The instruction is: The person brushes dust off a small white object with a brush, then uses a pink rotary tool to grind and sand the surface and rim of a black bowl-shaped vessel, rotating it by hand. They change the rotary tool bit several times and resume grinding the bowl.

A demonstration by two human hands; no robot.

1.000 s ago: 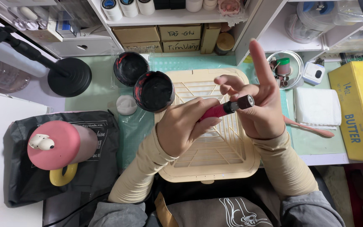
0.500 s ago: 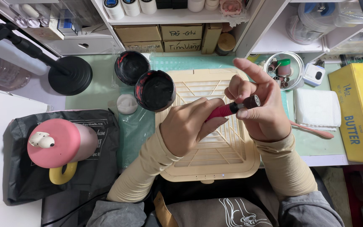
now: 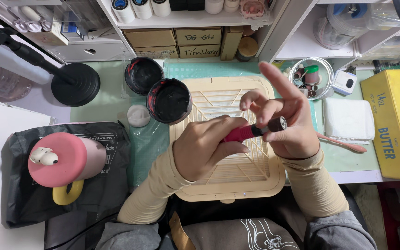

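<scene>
The pink pen-shaped rotary tool (image 3: 241, 134) lies crosswise over the middle of the beige slatted tray (image 3: 255, 185), which sits at the front edge of the worktop (image 3: 116, 95). Your left hand (image 3: 209, 148) has its fingers wrapped around the pink barrel. Your right hand (image 3: 285, 122) meets the tool's dark cylindrical tip (image 3: 276, 125), with the forefinger pointing up toward the back edge and the other fingers curled close; whether they pinch something small against the tip is hard to tell from here.

Just behind your left hand, a round black jar (image 3: 169, 100) with red smears overlaps the tray's back left corner, and a second black jar (image 3: 143, 75) stands behind it. A small white lid (image 3: 138, 115) lies beside them on the green mat (image 3: 146, 143). Toward the left edge are a black round stand base (image 3: 76, 84) and a pink mug with a yellow handle (image 3: 65, 162) resting on a black bag (image 3: 33, 203).

To the right of the tray lie a pink spatula (image 3: 343, 143), a folded white cloth (image 3: 348, 118) and a clear round dish of small bits (image 3: 310, 71). At the right edge lies a long yellow box (image 3: 394, 125) with blue lettering. Along the back edge, under the shelf, two brown cardboard drawers (image 3: 177, 44) carry handwritten labels.
</scene>
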